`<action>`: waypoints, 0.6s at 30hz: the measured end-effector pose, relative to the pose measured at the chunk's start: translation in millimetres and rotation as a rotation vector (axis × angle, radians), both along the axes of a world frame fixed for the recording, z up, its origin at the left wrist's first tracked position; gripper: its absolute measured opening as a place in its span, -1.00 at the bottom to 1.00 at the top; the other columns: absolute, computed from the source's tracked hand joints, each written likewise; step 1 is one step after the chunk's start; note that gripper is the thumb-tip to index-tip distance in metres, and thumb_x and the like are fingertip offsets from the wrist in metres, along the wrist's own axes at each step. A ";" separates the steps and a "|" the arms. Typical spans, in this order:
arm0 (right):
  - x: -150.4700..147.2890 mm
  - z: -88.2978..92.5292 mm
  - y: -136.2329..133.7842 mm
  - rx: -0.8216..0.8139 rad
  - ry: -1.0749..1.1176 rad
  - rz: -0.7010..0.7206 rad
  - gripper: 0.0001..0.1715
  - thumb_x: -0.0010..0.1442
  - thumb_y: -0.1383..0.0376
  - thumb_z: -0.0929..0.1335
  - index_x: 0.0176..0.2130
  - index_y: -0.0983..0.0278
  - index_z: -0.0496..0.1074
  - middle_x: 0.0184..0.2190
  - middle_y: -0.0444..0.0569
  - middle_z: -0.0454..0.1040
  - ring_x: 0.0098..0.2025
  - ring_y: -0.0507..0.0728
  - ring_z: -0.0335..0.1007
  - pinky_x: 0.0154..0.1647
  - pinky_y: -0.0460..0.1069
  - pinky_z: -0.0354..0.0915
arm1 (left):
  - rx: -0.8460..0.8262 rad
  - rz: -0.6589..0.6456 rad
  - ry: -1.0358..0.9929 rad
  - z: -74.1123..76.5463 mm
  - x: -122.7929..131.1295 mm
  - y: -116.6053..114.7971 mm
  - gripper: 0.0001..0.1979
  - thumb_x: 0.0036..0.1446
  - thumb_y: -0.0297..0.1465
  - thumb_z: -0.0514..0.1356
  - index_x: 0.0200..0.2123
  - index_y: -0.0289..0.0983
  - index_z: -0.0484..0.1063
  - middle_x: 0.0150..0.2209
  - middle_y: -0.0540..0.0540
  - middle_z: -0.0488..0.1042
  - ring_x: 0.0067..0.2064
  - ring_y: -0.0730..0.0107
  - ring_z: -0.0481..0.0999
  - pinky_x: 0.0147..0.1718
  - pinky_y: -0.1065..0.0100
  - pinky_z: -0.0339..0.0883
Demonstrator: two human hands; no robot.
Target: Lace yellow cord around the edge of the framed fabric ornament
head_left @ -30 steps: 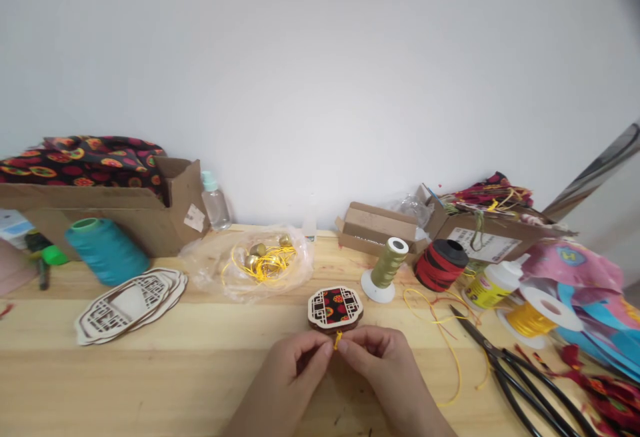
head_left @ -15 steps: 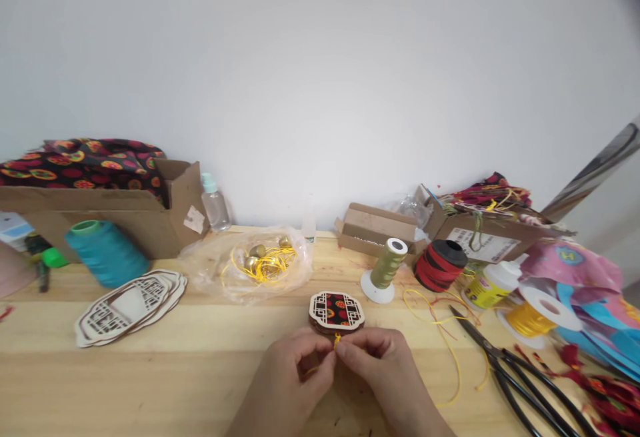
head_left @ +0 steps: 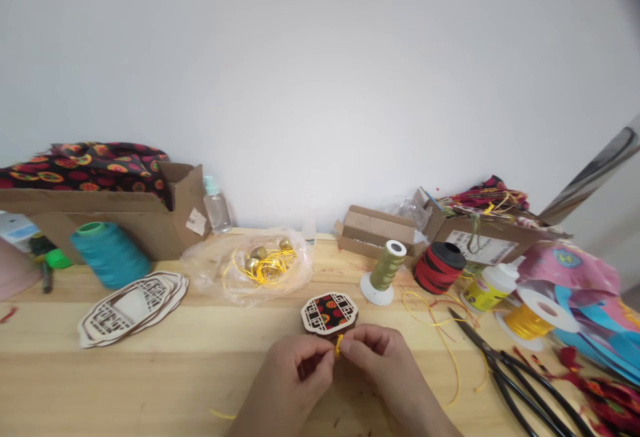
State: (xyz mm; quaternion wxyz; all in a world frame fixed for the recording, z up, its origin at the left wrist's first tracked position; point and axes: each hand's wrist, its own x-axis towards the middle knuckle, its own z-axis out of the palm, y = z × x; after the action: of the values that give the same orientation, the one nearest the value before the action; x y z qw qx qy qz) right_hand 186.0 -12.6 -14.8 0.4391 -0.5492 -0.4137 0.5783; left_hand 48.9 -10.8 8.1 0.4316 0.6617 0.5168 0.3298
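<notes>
A small wooden ornament (head_left: pixel 330 314) with cut-out lattice sides and a patterned black and red cloth middle lies on the table just beyond my fingertips. Yellow cord (head_left: pixel 339 342) comes from its near edge and shows a knotted bit. My left hand (head_left: pixel 295 370) pinches this cord between thumb and forefinger. From the other side, my right hand (head_left: pixel 377 364) pinches the same cord, its fingertips almost touching the left ones. A loose yellow cord end (head_left: pixel 223 415) sticks out left of my left wrist. The fingers hide part of the knot.
Lattice wooden plates (head_left: pixel 133 307) lie stacked at left near a teal thread cone (head_left: pixel 111 254). Brass bells with yellow cords (head_left: pixel 270 264) rest on a plastic bag behind. To the right are black scissors (head_left: pixel 495 357), a green thread spool (head_left: pixel 389 267) and a glue bottle (head_left: pixel 490 287).
The ornament has turned and slid slightly left. A yellow cord end now shows left of my left wrist. Both hands still pinch the cord.
</notes>
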 end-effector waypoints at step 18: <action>-2.7 -1.7 -0.4 0.008 0.008 -0.039 -0.68 -0.22 0.16 0.40 -0.58 0.40 0.44 -0.72 -0.14 0.30 -0.65 -0.07 0.07 -0.66 -0.18 -0.03 | 0.214 -0.002 0.172 -0.1 -1.2 -1.0 -0.85 -0.04 -0.44 0.06 -0.52 -0.26 0.42 -0.49 -0.04 0.42 -0.52 0.43 0.37 -0.55 0.49 0.22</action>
State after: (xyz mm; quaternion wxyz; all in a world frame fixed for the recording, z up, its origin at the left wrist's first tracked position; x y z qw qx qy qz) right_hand 183.3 -13.1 -16.5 0.4541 -0.5530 -0.4035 0.5702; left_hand 47.7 -11.9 8.1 0.3130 0.7302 0.5130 0.3250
